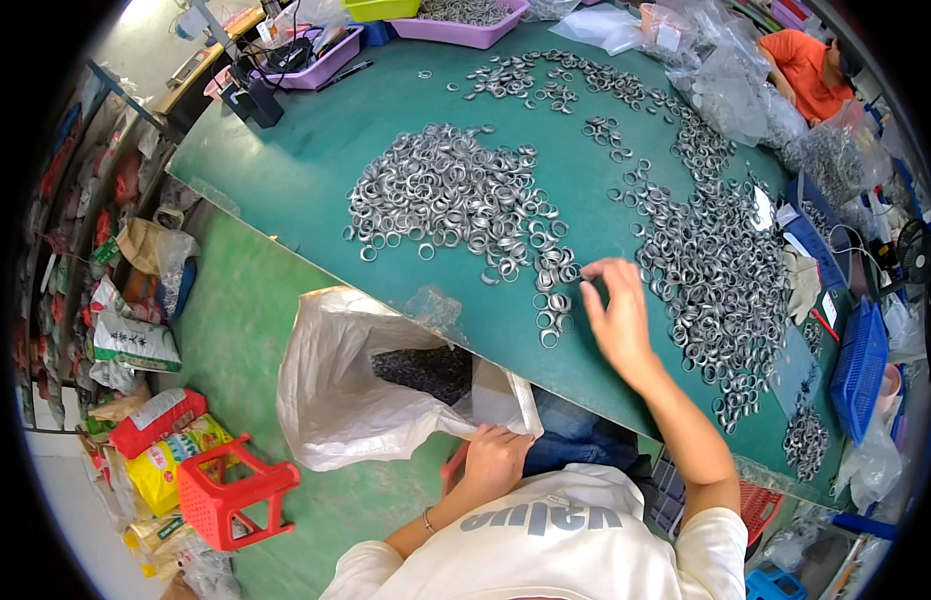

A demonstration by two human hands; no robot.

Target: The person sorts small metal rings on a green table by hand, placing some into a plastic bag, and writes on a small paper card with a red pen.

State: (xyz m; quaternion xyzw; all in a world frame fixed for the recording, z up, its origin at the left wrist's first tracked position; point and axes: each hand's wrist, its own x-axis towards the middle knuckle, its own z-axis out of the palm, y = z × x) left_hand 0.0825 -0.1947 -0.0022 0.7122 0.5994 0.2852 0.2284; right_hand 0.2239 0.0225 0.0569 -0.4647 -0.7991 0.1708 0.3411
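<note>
Green and worn, the big flat worktable [315, 170] runs across a cluttered workshop, strewn with hundreds of small silver metal rings [445, 195] in loose heaps. Purple plastic trays [465, 30] sit at its far edge, and another person in an orange shirt [800, 65] works at the far right corner.

The right hand [615, 315] lies flat on the table, fingers spread and extended, fingertips touching a few rings at the near tip of a heap; whether it grips one, I cannot tell. These rings look stiff, light singly, smooth and apt to slide, so they seem best pinched across the rim or raked along the surface.

The left hand [493, 458] is closed on the rim of a white plastic bag [335, 390], holding its mouth open just below the table edge; dark small parts lie inside.
</note>
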